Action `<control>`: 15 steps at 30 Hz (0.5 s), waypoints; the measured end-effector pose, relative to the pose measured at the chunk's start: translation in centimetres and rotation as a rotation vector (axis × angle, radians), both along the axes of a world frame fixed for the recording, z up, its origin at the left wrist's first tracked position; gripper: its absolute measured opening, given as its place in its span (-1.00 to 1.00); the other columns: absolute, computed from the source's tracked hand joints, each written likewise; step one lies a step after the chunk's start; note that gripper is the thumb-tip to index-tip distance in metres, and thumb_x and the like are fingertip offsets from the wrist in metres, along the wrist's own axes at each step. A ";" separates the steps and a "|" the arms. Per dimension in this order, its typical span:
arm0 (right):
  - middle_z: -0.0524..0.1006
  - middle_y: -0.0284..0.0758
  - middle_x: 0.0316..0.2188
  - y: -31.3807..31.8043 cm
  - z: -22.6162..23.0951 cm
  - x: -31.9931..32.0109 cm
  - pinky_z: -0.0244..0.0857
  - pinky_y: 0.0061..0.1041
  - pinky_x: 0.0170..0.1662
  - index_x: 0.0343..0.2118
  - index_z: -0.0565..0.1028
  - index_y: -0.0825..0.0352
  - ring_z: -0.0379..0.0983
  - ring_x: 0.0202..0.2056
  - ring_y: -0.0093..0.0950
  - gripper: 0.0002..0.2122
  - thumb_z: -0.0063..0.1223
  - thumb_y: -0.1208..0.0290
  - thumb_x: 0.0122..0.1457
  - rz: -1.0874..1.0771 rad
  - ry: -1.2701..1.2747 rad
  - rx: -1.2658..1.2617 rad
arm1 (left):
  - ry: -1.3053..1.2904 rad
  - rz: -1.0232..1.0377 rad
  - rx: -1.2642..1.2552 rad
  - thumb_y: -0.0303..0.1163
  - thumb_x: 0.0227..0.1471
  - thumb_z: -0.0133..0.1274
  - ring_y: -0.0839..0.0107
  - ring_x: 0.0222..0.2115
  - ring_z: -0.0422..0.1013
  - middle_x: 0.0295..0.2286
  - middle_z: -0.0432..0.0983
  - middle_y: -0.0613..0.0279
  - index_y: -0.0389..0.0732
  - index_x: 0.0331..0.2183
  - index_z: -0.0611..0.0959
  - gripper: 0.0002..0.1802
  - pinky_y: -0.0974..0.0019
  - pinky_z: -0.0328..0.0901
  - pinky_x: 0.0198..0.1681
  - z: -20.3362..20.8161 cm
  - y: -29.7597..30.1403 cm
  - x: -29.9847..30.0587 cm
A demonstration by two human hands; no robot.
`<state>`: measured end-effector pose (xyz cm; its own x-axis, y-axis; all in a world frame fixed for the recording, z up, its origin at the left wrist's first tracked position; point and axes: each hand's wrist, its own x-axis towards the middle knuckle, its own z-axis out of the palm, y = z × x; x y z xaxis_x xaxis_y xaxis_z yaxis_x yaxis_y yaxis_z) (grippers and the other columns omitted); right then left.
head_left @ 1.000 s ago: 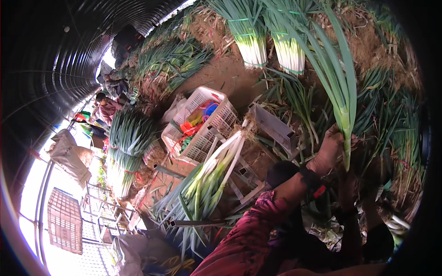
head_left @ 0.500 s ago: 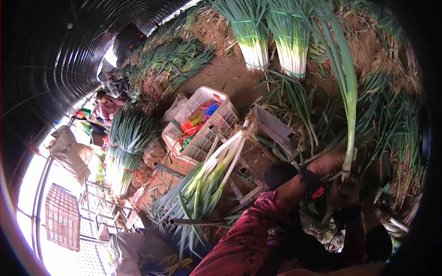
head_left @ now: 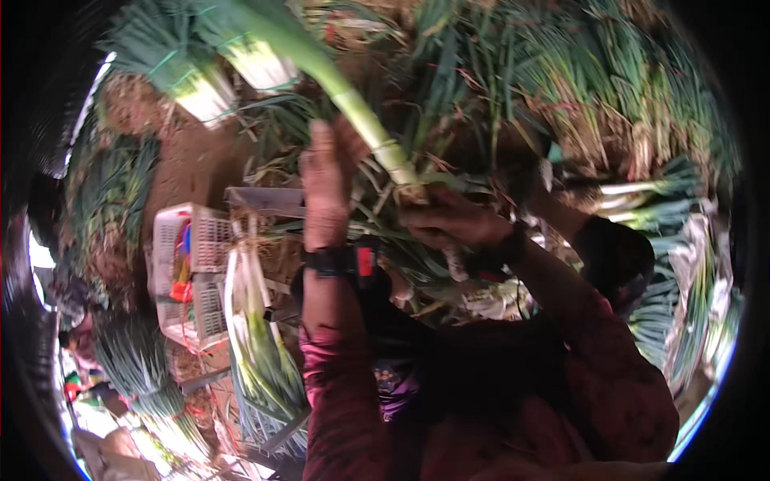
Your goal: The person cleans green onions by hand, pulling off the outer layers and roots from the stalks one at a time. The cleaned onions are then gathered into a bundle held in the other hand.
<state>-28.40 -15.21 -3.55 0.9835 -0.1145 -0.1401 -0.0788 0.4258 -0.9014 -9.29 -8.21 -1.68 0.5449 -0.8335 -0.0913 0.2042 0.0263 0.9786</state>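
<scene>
A long green onion [head_left: 365, 120] slants across the middle, its leaves toward the upper left and its root end low. My right hand [head_left: 457, 218] is closed round the root end. My left hand [head_left: 326, 180] is raised just left of the stalk, fingers stretched and somewhat blurred, with nothing seen in it. Left of that forearm, a loose bunch of green onions [head_left: 255, 329] lies across a metal frame [head_left: 269, 200], roots toward the far side.
A white plastic crate [head_left: 210, 240] with coloured ties stands at the left. Two tied green onion bundles [head_left: 196, 88] lie at the upper left. Another tied bundle [head_left: 136, 357] is at the lower left. Loose green onions [head_left: 593, 80] heap up at the far right.
The view has swung to the right, so the crate and bundles appear farther left. My left hand has come away from the root end and is now raised; the held green onion tilts leftward.
</scene>
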 end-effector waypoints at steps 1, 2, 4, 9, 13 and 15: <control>0.29 -0.54 -0.69 0.8 -0.4 0.2 -0.02 -0.68 -0.69 -0.38 0.37 0.30 0.14 -0.74 -0.75 -0.83 0.01 0.30 0.18 0.007 0.000 0.026 | 0.247 -0.054 -0.378 0.22 0.11 -0.25 0.16 -0.22 0.44 -0.16 0.46 0.04 -0.30 0.05 0.30 -0.22 0.09 0.32 -0.03 0.5 0.1 -0.1; 0.35 -0.51 -0.63 0.8 -1.8 0.1 0.08 -0.66 -0.63 -0.33 0.39 0.32 0.21 -0.68 -0.72 -0.79 0.00 0.26 0.19 0.053 0.033 -0.098 | 0.319 -0.078 -0.424 0.21 0.10 -0.24 0.17 -0.22 0.45 -0.19 0.47 0.00 -0.31 0.04 0.32 -0.23 0.08 0.33 -0.05 1.3 0.1 -1.1; 0.40 -0.48 -0.57 1.3 -4.3 0.5 0.17 -0.64 -0.57 -0.28 0.41 0.33 0.27 -0.62 -0.69 -0.76 -0.01 0.22 0.20 0.102 0.077 -0.205 | 0.341 -0.125 -0.502 0.14 0.14 -0.25 0.24 -0.24 0.45 -0.27 0.47 0.05 -0.29 0.09 0.26 -0.27 0.04 0.34 -0.05 0.4 0.3 -0.8; 0.47 -0.36 -0.29 1.5 -2.7 2.0 0.32 -0.48 -0.14 -0.13 0.42 0.35 0.40 -0.25 -0.57 -0.57 -0.09 0.02 0.21 -0.346 -0.123 0.679 | 0.456 -0.083 -0.547 -0.04 0.16 -0.13 0.44 -0.34 0.38 -0.42 0.40 0.26 -0.21 0.12 0.24 -0.39 0.05 0.33 -0.01 -0.6 0.7 -1.6; 0.48 -0.38 -0.21 0.4 -3.0 2.8 0.33 -0.54 -0.10 -0.10 0.42 0.32 0.42 -0.19 -0.57 -0.66 0.07 0.21 0.16 -0.421 -0.248 0.550 | 0.451 -0.093 -0.518 -0.11 0.12 -0.01 0.40 -0.25 0.37 -0.37 0.41 0.26 -0.16 0.13 0.23 -0.37 0.03 0.28 0.02 -0.5 0.6 -2.6; 0.48 -0.42 -0.23 0.7 -2.9 3.4 0.33 -0.58 -0.11 -0.07 0.42 0.31 0.41 -0.19 -0.61 -0.67 0.14 0.36 0.11 -0.504 -0.284 0.158 | 0.409 0.022 -0.448 -0.15 0.13 -0.01 0.33 -0.18 0.37 -0.35 0.45 0.24 -0.17 0.13 0.24 -0.39 0.01 0.24 0.04 -0.6 0.6 -2.7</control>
